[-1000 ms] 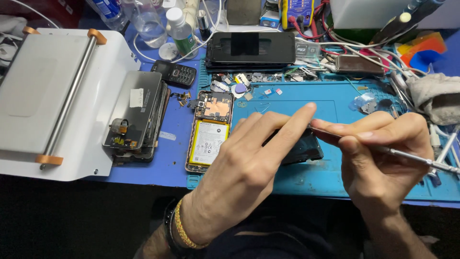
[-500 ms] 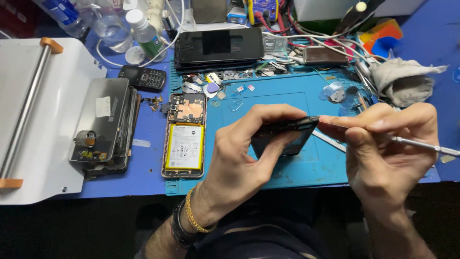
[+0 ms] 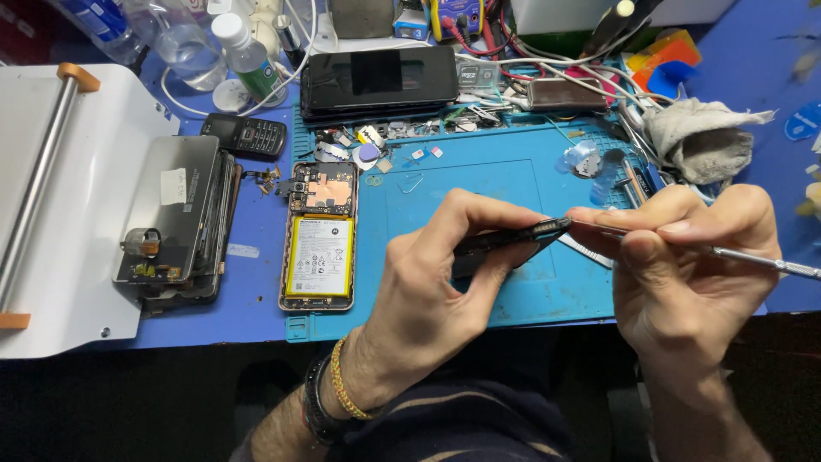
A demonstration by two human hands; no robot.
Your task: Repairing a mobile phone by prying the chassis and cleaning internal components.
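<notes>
Noting blue repair mat; opened phone at nine o'clock, battery in, board bare. My left hand pinches dark phone frame edge-up at centre. Right hand grips metal pry tool, tip at frame's three o'clock end; separation unfinished.

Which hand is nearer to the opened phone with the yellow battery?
Left. The left hand is just right of the opened phone on the blue mat, holding a dark part; the right hand is farther right, holding a metal tool.
</notes>
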